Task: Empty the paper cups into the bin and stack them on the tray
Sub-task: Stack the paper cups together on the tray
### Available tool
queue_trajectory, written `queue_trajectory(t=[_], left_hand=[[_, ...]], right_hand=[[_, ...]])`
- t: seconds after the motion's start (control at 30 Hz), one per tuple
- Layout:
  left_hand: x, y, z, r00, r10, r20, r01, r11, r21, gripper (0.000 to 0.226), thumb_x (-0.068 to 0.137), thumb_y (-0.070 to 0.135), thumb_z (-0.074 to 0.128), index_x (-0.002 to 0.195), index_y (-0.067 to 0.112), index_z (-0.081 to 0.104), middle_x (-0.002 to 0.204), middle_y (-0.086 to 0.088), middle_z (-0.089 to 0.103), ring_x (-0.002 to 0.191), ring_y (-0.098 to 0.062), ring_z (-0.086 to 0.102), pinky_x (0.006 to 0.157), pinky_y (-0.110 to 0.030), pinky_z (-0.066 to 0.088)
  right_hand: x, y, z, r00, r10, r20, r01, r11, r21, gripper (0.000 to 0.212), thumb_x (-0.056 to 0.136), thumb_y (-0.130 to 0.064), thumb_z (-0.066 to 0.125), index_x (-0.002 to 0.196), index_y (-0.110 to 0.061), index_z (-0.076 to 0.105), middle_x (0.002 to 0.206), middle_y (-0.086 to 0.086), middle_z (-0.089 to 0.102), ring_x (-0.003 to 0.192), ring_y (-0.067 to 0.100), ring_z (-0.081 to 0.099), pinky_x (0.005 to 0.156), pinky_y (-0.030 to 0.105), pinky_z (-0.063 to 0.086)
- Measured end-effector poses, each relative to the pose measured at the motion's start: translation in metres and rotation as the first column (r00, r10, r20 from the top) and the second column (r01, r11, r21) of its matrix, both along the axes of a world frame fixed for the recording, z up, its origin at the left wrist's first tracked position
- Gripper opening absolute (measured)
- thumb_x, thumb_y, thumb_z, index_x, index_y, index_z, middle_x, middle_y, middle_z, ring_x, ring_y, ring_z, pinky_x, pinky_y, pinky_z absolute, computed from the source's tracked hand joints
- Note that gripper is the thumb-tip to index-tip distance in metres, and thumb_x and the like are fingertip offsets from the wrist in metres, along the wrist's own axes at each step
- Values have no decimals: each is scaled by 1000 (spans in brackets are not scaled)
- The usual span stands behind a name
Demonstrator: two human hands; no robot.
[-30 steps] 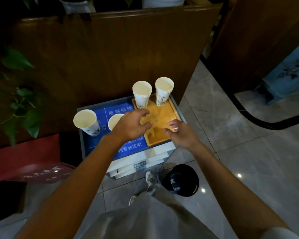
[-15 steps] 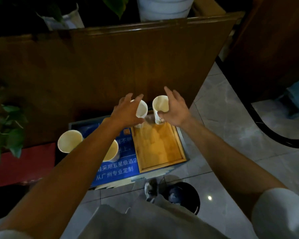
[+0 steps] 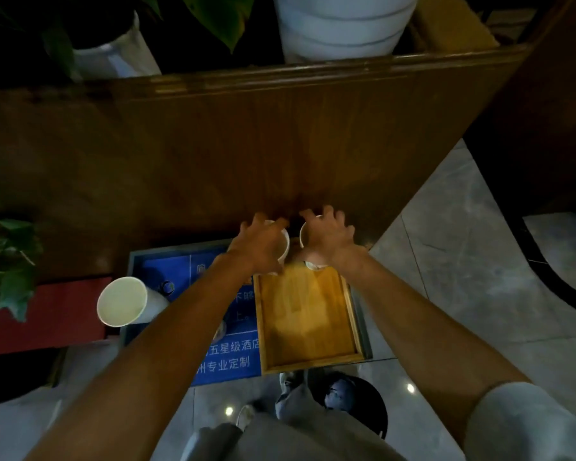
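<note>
Two white paper cups stand at the far end of the wooden tray (image 3: 313, 360). My left hand (image 3: 261, 247) wraps the left cup (image 3: 284, 245) from its near left side. My right hand (image 3: 331, 239) is curled over the right cup (image 3: 305, 235) with its fingers spread around the rim. A third paper cup (image 3: 122, 306) stands apart on the left of the blue printed box (image 3: 228, 362) that bears the tray. The black bin (image 3: 366, 405) sits on the floor just below the tray, by my knee. My left forearm hides part of the box top.
A tall wooden partition (image 3: 280, 144) rises right behind the cups, with a white pot (image 3: 340, 24) on top. A red box (image 3: 47, 314) and a leafy plant (image 3: 7, 261) are on the left. Grey tiled floor (image 3: 463, 277) lies to the right.
Both hands have left the tray's near part and reached forward to the two far cups, closing around them. The camera has tilted and moved nearer.
</note>
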State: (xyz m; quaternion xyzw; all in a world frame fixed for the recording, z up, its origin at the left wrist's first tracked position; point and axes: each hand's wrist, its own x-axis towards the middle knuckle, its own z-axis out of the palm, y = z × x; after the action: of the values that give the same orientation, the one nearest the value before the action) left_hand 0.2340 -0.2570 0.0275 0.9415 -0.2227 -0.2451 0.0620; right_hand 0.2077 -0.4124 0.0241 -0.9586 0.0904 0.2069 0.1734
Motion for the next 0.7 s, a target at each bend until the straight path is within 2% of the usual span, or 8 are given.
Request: queue_trajectory(t=[0.07,0.17,0.23,0.33,0.5,0.6,0.7], left_hand=[[-1,0,-3,999,39,-12,-39,999,-1,99,55,36,89,135,35,31,144,-11,33,131,-40,34,103,-55,45],[-5,-2,-6,996,91,4,-91,996,-10,94,56,27,89,131,37,32,140,-10,30,126,-42,34,89,-51,52],[-6,-2,-5,995,92,26,-91,996,-20,89,59,26,86,130,37,32,137,-10,30,123,-42,35,82,-48,53],[-6,0,-2,996,89,29,-88,996,-29,85,62,26,84,129,36,34,136,-11,31,121,-41,36,83,-50,55],[-9,9,9,993,113,24,-110,990,-88,85,56,31,86,124,37,36,131,-12,34,117,-40,39,82,-49,54],[-11,18,17,994,99,38,-93,987,-134,86,50,38,86,119,38,36,125,-10,41,115,-37,42,84,-45,50],[-15,31,29,989,137,53,-121,965,-231,84,48,39,86,116,42,37,120,-8,39,108,-35,44,76,-38,43]], right_hand=[[2,-2,-3,1000,19,-6,-19,1000,-17,103,56,-49,85,140,-35,27,145,14,27,133,43,25,101,61,32],[-1,-9,-9,997,66,-43,-66,998,-7,111,51,-40,89,139,-41,20,147,12,19,134,44,20,98,61,37],[-4,-14,-10,997,74,-23,-74,997,1,110,50,-35,89,136,-42,19,144,11,22,130,44,26,94,58,42],[-7,-15,-7,999,43,27,-43,999,5,104,50,-35,87,132,-40,23,137,13,32,123,44,37,92,53,43],[-18,-14,6,997,-5,71,3,1000,26,90,51,-33,85,123,-41,32,128,12,39,114,40,44,82,47,47],[-26,-13,17,991,-51,126,47,998,28,84,51,-39,82,121,-41,34,122,11,43,107,40,50,79,44,50],[-34,-9,30,971,-131,200,120,991,63,89,55,-51,79,129,-45,32,124,13,46,107,43,53,83,46,50]])
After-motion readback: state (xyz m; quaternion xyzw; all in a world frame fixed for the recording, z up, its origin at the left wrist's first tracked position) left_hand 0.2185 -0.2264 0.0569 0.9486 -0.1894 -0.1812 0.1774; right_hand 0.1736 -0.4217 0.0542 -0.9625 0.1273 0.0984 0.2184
